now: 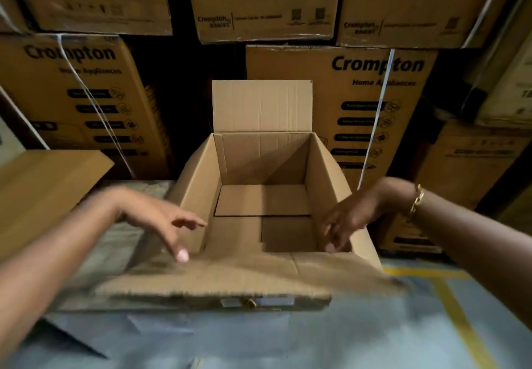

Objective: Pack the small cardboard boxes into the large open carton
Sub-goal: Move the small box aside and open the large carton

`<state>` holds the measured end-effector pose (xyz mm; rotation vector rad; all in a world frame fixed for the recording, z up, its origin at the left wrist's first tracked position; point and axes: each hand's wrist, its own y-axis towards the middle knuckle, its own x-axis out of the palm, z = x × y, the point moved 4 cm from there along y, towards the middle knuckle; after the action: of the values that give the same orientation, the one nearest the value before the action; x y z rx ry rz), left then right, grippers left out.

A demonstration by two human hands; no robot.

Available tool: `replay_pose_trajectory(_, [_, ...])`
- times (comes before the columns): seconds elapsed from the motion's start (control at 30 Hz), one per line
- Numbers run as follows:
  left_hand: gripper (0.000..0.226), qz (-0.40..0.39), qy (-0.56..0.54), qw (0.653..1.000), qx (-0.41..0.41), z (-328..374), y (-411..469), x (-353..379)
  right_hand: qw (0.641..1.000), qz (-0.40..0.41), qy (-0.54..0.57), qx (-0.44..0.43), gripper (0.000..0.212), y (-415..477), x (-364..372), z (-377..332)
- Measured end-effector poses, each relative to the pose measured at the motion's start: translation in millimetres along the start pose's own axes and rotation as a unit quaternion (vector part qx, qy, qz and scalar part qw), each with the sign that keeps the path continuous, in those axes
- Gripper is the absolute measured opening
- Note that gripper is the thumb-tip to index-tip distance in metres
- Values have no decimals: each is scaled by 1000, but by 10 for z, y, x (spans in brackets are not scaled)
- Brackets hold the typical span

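A large open carton [198,193] stands on the floor in front of me, its far flap upright and its near flap [230,276] folded down toward me, blurred. Nothing lies inside; only the bottom flaps show. My left hand [161,219] hovers over the carton's left wall, fingers relaxed and spread, thumb near the front left corner. My right hand [348,219] is at the right wall near the front corner, fingers pointing down and loose; whether they touch the wall is unclear. No small cardboard boxes are in view.
Stacked printed cartons [374,103] form a wall right behind the open carton. A plain cardboard box [43,190] stands at the left. The grey floor [345,334] has yellow tape lines [460,319] at the right. A gold bracelet [416,200] is on my right wrist.
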<state>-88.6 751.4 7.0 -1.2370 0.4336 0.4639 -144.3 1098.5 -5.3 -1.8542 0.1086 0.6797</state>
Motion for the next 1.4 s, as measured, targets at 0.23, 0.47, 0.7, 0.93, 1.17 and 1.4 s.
replay_pose_trajectory(0.23, [106,211,1,975,-72,-98,845,777,974,218,-68,10,65,782,652,-61])
replay_pose_trajectory(0.47, [59,377,71,915,-125,-215,1120,866,919,375,-87,82,34,1039,789,19])
replay_pose_trajectory(0.7, [68,426,140,883,-141,-296,1221,947,881,441,-155,74,38,1000,849,-1])
replay_pose_trajectory(0.93, [74,447,153,873,-121,-320,1229,964,877,448,-158,71,40,1082,846,63])
replay_pose_trajectory(1.17, [69,483,153,859,-75,-246,1143,1083,903,407,-122,60,39,1083,862,65])
replay_pose_trajectory(1.4, [87,500,148,853,-40,-294,967,1182,940,335,-61,38,61,1017,816,30])
